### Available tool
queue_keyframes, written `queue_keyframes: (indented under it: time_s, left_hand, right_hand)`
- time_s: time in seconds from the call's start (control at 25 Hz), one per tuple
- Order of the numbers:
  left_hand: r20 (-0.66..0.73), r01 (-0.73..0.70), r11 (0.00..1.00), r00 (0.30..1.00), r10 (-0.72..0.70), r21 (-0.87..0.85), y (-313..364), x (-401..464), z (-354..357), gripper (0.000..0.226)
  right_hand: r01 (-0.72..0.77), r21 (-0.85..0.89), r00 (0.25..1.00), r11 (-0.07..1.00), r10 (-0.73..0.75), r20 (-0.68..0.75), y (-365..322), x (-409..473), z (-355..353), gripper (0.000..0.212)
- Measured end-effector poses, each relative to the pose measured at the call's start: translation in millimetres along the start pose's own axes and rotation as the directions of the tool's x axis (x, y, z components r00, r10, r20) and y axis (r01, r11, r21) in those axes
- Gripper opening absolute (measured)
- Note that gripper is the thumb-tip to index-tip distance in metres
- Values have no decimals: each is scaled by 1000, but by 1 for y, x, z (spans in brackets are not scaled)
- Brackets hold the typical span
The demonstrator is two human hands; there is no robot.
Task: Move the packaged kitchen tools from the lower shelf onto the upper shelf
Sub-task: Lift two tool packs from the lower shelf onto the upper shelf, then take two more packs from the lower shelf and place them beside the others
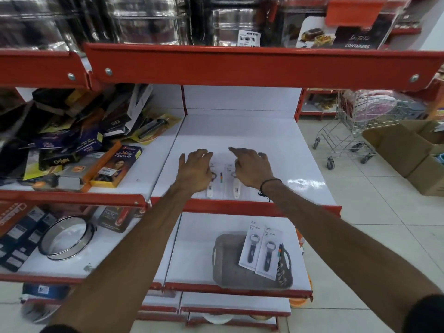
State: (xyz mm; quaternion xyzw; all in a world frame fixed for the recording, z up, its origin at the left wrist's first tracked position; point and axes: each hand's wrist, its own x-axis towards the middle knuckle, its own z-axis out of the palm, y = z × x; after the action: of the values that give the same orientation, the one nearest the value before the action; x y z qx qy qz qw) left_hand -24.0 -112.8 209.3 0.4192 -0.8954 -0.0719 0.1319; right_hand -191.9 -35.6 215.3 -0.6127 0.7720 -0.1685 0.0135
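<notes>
Two packaged white-handled tools lie flat side by side on the white upper shelf, a left pack and a right pack. My left hand rests on the left pack, fingers spread. Over the top of the right pack sits my right hand, its fingers curled; whether it grips the pack is unclear. On the lower shelf, two packaged dark-handled tools lie across a grey tray.
A pile of boxed goods fills the upper shelf's left section. A round sieve and dark boxes sit lower left. Steel pots stand on the top shelf behind a red rail. A shopping trolley and cardboard boxes stand on the floor at right.
</notes>
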Motion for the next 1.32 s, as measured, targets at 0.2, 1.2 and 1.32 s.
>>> queue_keyframes:
  time_s: [0.2, 1.2, 1.32]
  left_hand:
    - [-454, -254, 967, 865, 214, -29, 37, -76, 11, 30]
    - [450, -122, 986, 878, 162, -116, 86, -18, 278, 47]
    - [304, -190, 976, 929, 214, -104, 83, -28, 264, 35]
  right_hand:
    - [167, 8, 763, 986, -124, -635, -3, -94, -3, 20]
    - [-408, -76, 873, 910, 413, 258, 147, -137, 169, 61]
    - [-394, 26, 905, 919, 383, 186, 140, -140, 155, 36]
